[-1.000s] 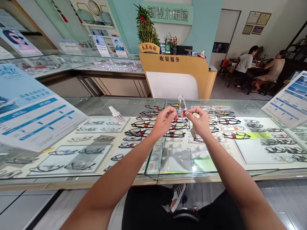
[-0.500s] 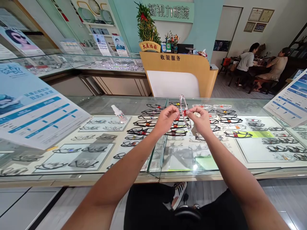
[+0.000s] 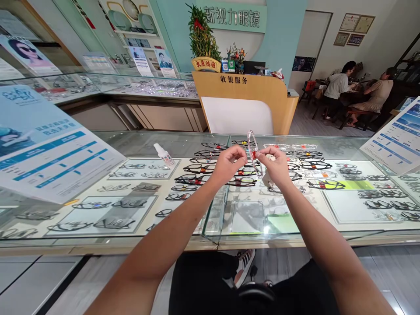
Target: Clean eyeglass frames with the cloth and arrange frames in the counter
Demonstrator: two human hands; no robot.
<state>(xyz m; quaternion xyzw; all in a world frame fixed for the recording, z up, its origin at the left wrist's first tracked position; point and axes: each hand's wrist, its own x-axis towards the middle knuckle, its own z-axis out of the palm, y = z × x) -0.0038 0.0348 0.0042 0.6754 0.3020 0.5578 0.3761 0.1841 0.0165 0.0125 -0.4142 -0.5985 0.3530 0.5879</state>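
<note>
Single head-worn view, facing forward and down across glass counter (image 3: pixel 138 146); countertop close below, shop interior wide beyond.

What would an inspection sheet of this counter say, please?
Surface: glass display counter, rows of spectacles beneath the glass.
Job's things: clear spectacle frame with red tag, held on end above the counter.
Clutter: spray bottle on the glass; leaflet stands at both ends.
Hands: left hand and right hand both pinch the frame; right also holds something white.
Cables: nothing seen.
Surroundings: cashier desk, two seated people far right.
</note>
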